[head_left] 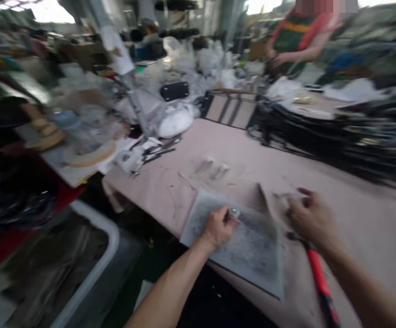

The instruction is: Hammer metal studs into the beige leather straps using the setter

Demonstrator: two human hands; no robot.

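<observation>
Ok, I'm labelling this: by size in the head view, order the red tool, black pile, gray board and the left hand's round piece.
1. Black pile
2. Gray board
3. Red tool
4. Round piece

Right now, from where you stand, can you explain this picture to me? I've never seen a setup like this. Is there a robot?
No robot here: these are a person's bare hands, seen by a camera worn on the head, looking forward and down. The left hand holds a small round object over a grey board on the pale table. The right hand is blurred, so I can't tell what is in its grip; a red-handled tool lies close by. Farther back is a dark pile, and behind it stands another person.
</observation>
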